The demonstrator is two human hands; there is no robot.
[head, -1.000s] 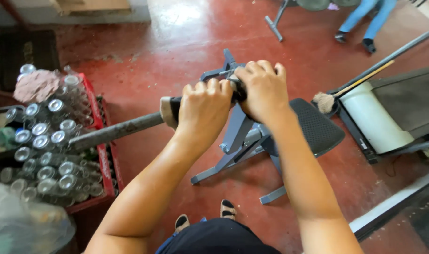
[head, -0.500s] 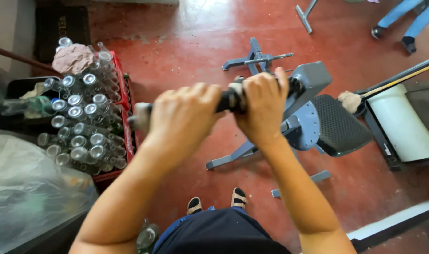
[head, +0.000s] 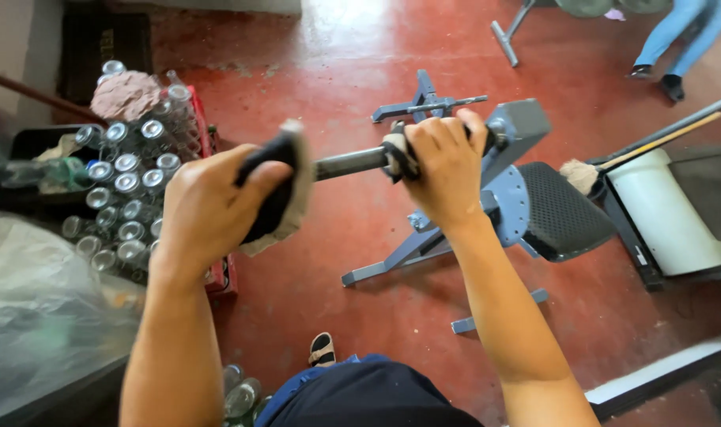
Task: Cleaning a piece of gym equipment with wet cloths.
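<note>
The left hand is closed around a dark cloth with a pale, frayed edge, the cloth bunched over the near end of a grey metal bar. The right hand is wrapped tight around the same bar further along, close to where it meets the grey-blue frame, with a black band showing just beside its fingers. The bar runs level between the 2 hands, held above the red floor. The frame is part of an overturned piece of gym equipment whose black mesh pad sits to its right and whose legs spread over the floor below. To the left of the left hand stands a red crate packed with clear glass bottles, a pinkish rag lying on top at the far end. Clear plastic sheeting fills the lower left corner. At the right lie a white drum and a broom with a yellow handle. At the top right, another person's legs in blue trousers are visible, well apart from the hands.
</note>
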